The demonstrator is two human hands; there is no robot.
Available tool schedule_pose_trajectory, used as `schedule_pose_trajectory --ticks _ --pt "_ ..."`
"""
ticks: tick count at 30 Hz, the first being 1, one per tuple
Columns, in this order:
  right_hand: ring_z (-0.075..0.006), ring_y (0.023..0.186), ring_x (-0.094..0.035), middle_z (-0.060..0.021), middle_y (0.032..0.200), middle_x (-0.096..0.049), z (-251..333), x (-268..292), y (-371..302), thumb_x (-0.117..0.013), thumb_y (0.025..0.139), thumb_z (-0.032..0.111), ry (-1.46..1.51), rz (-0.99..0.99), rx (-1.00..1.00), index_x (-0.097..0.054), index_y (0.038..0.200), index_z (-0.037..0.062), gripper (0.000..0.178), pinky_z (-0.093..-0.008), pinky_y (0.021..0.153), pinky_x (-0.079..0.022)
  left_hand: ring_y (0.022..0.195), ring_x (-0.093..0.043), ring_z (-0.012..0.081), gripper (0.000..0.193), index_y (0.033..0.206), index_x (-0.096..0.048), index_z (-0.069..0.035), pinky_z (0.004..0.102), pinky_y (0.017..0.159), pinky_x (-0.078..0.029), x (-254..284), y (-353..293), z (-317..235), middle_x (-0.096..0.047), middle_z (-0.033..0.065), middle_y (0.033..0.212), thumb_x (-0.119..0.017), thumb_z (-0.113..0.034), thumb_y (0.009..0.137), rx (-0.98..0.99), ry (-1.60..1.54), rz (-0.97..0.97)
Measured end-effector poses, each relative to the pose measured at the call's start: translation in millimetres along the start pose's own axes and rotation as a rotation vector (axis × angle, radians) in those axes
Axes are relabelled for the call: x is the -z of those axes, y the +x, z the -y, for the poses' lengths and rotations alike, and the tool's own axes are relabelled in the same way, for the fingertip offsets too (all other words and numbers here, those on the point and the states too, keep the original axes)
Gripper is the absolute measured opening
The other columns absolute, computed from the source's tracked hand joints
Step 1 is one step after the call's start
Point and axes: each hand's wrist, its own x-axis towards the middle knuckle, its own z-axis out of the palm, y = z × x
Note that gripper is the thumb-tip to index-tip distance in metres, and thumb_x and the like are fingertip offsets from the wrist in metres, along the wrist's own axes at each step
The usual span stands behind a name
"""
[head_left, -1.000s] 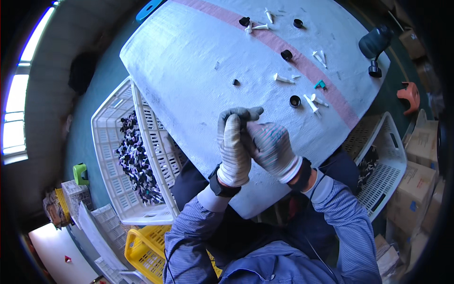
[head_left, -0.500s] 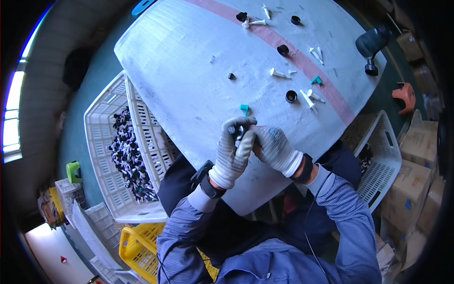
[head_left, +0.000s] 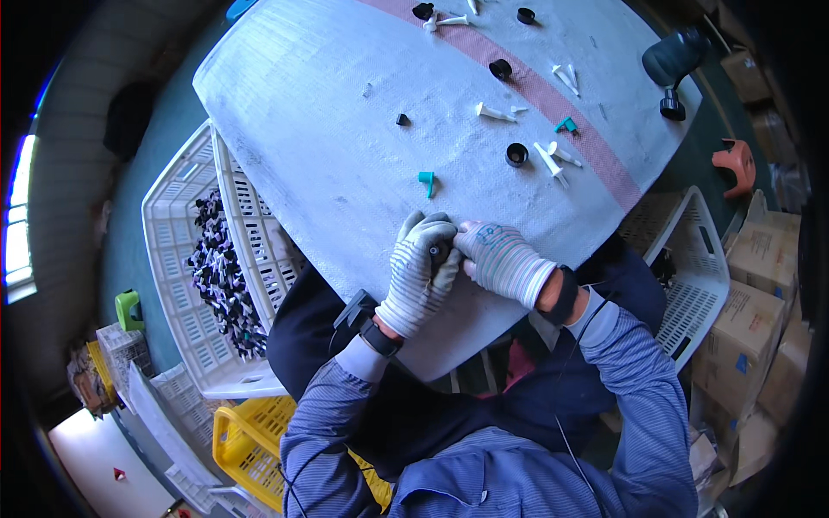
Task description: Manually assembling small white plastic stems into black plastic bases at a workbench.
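Note:
Both my hands wear striped white work gloves and meet over the near part of the table (head_left: 345, 190). My left hand (head_left: 416, 269) is curled round a small dark round piece (head_left: 438, 251) with a hole in its end. Close against its fingertips is my right hand (head_left: 503, 262), its fingers pinched together. What lies between the right fingers is hidden. Just beyond my left hand a small green plastic piece (head_left: 427, 180) lies on the table. Farther off are a black ring-shaped cap (head_left: 516, 155), white tapered nozzles (head_left: 549, 161) and another green piece (head_left: 566, 126).
Left of the table, a white slatted crate (head_left: 177, 298) holds many small black and white parts. Below it sits a yellow crate (head_left: 246, 449). A second white crate (head_left: 698, 285) stands at right, beside cardboard boxes (head_left: 734, 345). A dark bottle (head_left: 675, 59) lies at the table's far right.
The small dark piece in my left hand now shows its round end, and the fingers have closed further round it. My right hand stays beside it. The whole view has shifted slightly.

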Motion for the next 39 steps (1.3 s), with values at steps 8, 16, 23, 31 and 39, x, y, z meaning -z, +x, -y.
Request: schedule_pose_trajectory --ticks 8,16,23,31,39 --pt "-0.0356 0.096 -0.064 -0.0170 0.102 -0.064 -5.3 17.6 -4.7 -0.052 0.091 0.025 -0.010 0.071 0.011 -0.063 0.102 0.0068 0.024 -0.0462 0.085 -0.051 0.091 -0.064 0.0305 0.016 0.096 -0.058 -0.007 0.0521 0.107 -0.033 -6.4 0.4 -3.3 -0.065 0.0114 0.091 -0.066 -0.015 0.085 0.026 -0.089 -0.038" --pt "-0.0359 0.095 -0.065 -0.0167 0.103 -0.065 -10.9 17.1 -4.7 -0.053 0.090 0.022 0.033 0.074 -0.037 -0.064 0.103 0.0072 0.022 -0.0459 0.084 -0.052 0.080 -0.065 0.0282 0.015 0.081 -0.061 -0.005 0.0516 0.106 -0.035 -15.6 6.6 -8.9 -0.065 0.0104 0.078 -0.067 -0.018 0.085 0.106 -0.028 -0.089" --pt "-0.0368 0.090 -0.064 -0.0171 0.098 -0.064 2.3 15.8 4.4 -0.059 0.088 0.022 0.266 -0.491 0.064 -0.062 0.106 0.0057 0.025 -0.0471 0.082 -0.050 0.077 -0.065 0.0317 0.017 0.080 -0.064 -0.004 0.0457 0.105 -0.038 -21.0 7.4 -7.1 -0.066 0.0098 0.074 -0.065 -0.020 0.086 0.139 0.011 -0.120" --pt "-0.0280 0.087 -0.060 -0.0101 0.081 -0.062 42.5 -14.2 14.4 -0.063 0.085 0.040 -0.094 -0.495 0.294 -0.065 0.085 0.0101 0.030 -0.0427 0.081 -0.046 0.090 -0.063 0.0316 0.039 0.120 -0.052 -0.003 0.0409 0.083 -0.047 -64.4 -40.1 30.0 -0.065 0.0153 0.097 -0.065 -0.021 0.088 0.311 -0.338 -0.255" --pt "-0.0259 0.081 -0.061 -0.0078 0.080 -0.062 51.7 -13.6 26.6 -0.062 0.084 0.036 -0.075 -0.536 0.216 -0.064 0.078 0.0123 0.025 -0.0404 0.080 -0.047 0.091 -0.063 0.0321 0.037 0.117 -0.054 -0.003 0.0411 0.083 -0.047 -61.1 -32.5 30.4 -0.065 0.0156 0.096 -0.066 -0.021 0.087 0.303 -0.324 -0.174"
